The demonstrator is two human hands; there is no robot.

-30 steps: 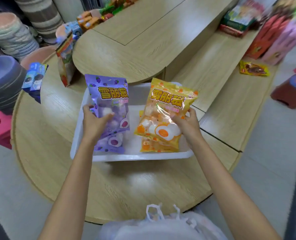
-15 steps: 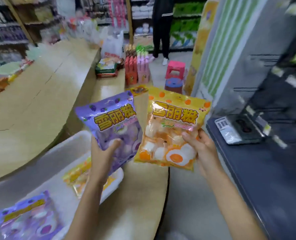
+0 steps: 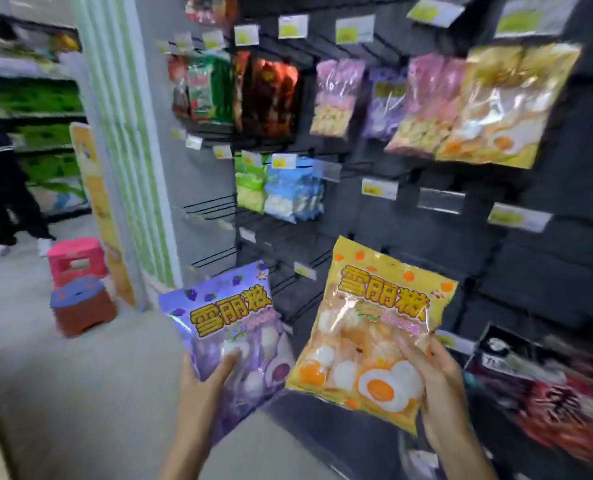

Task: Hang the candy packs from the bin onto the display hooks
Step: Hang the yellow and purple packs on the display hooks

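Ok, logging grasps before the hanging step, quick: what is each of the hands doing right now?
Left hand: closed on the purple candy pack.
Right hand: closed on the yellow candy pack.

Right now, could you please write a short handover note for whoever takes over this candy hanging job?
Left hand: gripping the purple candy pack by its lower part.
Right hand: gripping the yellow candy pack at its right edge.
Both packs are held upright in front of the black hook display; neither is on a hook.
Done: two packs carried to the display.
Left: hang both; matching yellow packs hang top right. The bin is out of view.
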